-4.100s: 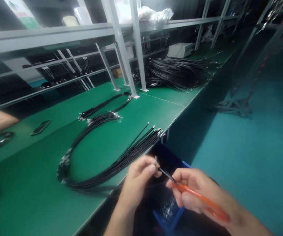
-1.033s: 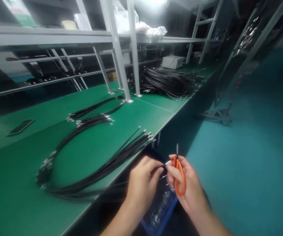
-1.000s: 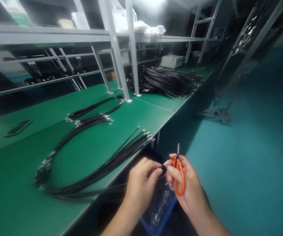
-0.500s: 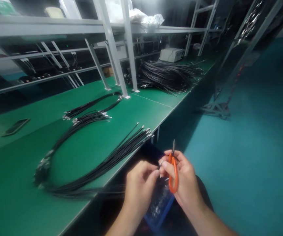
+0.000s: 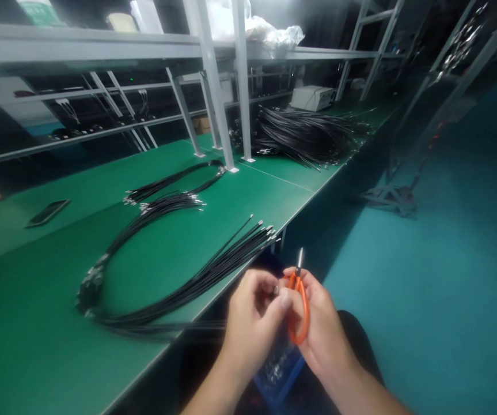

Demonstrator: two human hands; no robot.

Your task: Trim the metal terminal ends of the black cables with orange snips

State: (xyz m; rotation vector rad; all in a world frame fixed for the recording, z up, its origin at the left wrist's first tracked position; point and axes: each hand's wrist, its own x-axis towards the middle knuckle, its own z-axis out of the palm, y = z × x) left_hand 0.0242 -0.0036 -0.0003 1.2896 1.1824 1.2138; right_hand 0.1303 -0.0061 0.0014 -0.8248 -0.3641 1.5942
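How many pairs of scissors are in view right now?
1: the orange-handled scissors in the right hand, blades pointing away from the person. Others may be hidden in the blue bin below or the dark background.

phone lay flat on green bench at left, grey shelf ran above, crumpled plastic bag sat on it, cream tub and white container stood further left, pale boxy unit sat farther down bench, metal frame stood on teal floor

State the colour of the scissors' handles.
The scissors' handles are orange, seen best in the head view, the only one.
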